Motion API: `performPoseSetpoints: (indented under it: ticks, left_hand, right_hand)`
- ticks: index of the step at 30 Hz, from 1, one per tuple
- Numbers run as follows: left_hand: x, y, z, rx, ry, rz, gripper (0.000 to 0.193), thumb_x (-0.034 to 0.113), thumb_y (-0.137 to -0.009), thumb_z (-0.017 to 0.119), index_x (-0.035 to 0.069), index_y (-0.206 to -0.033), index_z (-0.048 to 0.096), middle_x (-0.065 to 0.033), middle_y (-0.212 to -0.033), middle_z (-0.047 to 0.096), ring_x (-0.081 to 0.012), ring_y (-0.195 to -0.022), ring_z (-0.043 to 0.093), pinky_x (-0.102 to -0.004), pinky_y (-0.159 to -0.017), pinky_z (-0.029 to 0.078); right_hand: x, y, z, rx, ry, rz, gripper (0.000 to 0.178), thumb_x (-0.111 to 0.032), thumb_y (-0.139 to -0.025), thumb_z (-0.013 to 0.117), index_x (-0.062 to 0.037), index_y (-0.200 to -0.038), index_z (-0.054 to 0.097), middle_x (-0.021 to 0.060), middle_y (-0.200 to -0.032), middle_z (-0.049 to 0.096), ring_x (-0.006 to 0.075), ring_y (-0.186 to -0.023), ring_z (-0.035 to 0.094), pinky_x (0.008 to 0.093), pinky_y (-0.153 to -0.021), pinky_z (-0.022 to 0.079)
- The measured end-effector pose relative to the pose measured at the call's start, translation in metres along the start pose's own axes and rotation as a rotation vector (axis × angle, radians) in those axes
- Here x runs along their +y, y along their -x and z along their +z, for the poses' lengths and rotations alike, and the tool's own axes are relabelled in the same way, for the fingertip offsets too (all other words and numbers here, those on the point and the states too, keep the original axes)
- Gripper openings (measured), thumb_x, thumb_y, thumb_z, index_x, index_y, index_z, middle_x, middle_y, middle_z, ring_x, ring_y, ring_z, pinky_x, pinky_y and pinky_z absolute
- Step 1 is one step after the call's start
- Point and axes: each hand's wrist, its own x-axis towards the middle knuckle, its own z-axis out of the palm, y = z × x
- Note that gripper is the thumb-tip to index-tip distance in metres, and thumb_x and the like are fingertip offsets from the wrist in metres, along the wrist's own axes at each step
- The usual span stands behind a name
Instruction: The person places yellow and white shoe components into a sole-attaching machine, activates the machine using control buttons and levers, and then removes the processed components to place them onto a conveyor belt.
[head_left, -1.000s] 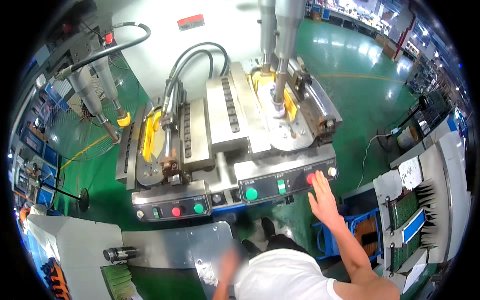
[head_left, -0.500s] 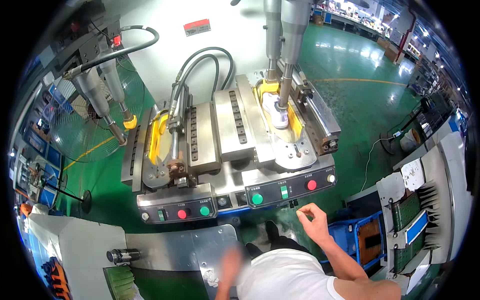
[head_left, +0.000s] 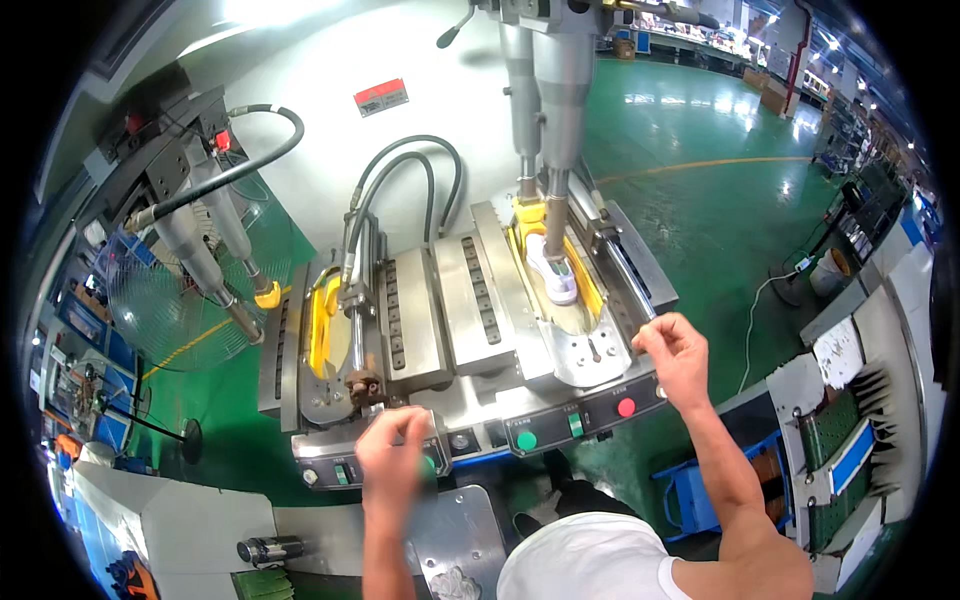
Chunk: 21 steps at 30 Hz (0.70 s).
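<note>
- A rounded white shoe is seated between curved yellow side pieces, beneath a cylindrical metal rod.
- The right hand is raised near a shiny steel bar, fingers curled; fingertip contact cannot be told.
- The left hand is blurred over a black panel; its grip cannot be told.

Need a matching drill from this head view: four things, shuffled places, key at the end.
Things
1. shoe
2. left hand
3. right hand
4. red button

Places
A. on the right control panel
B. fingers curled, near the polished rod
C. between yellow pieces
D. hiding part of the left control panel

Pairs: 1-C, 2-D, 3-B, 4-A
</note>
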Motion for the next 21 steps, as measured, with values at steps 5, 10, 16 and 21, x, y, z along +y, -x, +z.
performPoseSetpoints:
  ticks: [5, 10, 16, 21]
  left_hand:
    - [0.020, -0.091, -0.010, 0.046, -0.133, 0.226, 0.002, -0.003, -0.088, 0.066, -0.002, -0.088, 0.065, -0.0080, -0.079, 0.068, -0.0128, -0.070, 0.065, -0.0246, -0.065, 0.051]
    - [0.034, -0.180, -0.003, 0.152, -0.267, 0.520, 0.009, -0.002, -0.086, 0.069, -0.001, -0.094, 0.066, -0.0112, -0.083, 0.068, -0.0181, -0.066, 0.063, -0.0269, -0.060, 0.051]
    - [0.086, -0.269, -0.024, 0.216, -0.349, 0.662, 0.009, 0.002, -0.087, 0.068, 0.000, -0.096, 0.069, -0.0085, -0.086, 0.068, -0.0148, -0.073, 0.064, -0.0252, -0.063, 0.050]
    - [0.107, -0.321, -0.042, 0.238, -0.612, 0.772, 0.015, 0.009, -0.089, 0.069, 0.002, -0.102, 0.069, -0.0102, -0.088, 0.068, -0.0209, -0.073, 0.066, -0.0298, -0.060, 0.052]
  right_hand:
    - [-0.002, -0.059, 0.009, -0.035, -0.074, -0.099, 0.009, -0.008, -0.095, 0.064, 0.0008, -0.094, 0.061, 0.0030, -0.086, 0.066, 0.0067, -0.080, 0.061, 0.0225, -0.076, 0.050]
    - [0.001, -0.106, 0.011, -0.057, -0.079, -0.103, 0.009, -0.008, -0.097, 0.060, 0.0009, -0.096, 0.061, 0.0044, -0.086, 0.067, 0.0091, -0.081, 0.063, 0.0246, -0.079, 0.051]
    - [-0.021, -0.159, 0.044, -0.096, -0.303, -0.171, 0.018, -0.005, -0.096, 0.060, 0.0029, -0.113, 0.059, 0.0074, -0.102, 0.066, 0.0112, -0.097, 0.062, 0.0261, -0.091, 0.050]
    - [-0.030, -0.196, 0.093, -0.166, -0.343, -0.205, 0.050, -0.012, -0.093, 0.067, 0.0067, -0.134, 0.045, 0.0187, -0.131, 0.054, 0.0254, -0.125, 0.052, 0.0386, -0.111, 0.038]
